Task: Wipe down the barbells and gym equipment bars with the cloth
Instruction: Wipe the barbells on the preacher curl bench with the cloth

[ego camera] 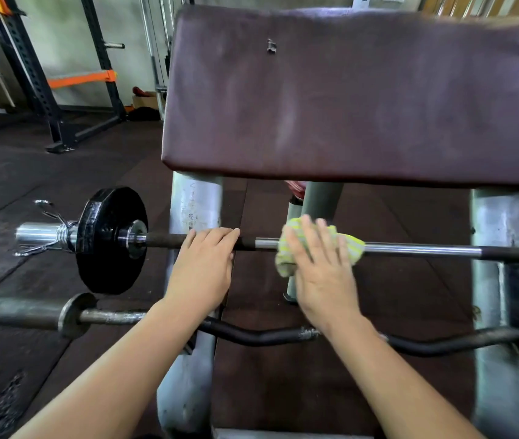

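The brown pad [346,96] of a curl bench filled the upper view, sloping towards the camera on a grey steel frame [194,204]. Across that frame, just below the pad, lay the barbell [410,248], level and apparently resting on the frame's cradles, which put its shaft within easy reach for wiping. A curl bar [251,337] lay lower and nearer, under both forearms, dull and rust-flecked; it probably awaited its own turn.

A black plate [109,242] sat on the barbell's left sleeve, pinned by a spring clip [61,236], so the bar was heavy enough not to roll freely.

The left hand [202,267] lay over the dark knurled grip beside the left post, its fingers nearly straight across the bar and clamped on nothing, most likely to steady the shaft against the rubbing. The right hand [321,274] was flat, fingers apart, pressing the cloth [353,248] onto the polished middle stretch. The blur there suggested a sideways stroke.

The yellow-green cloth was bunched over the bar under that palm, draped front and back so it covered much of the shaft's round.
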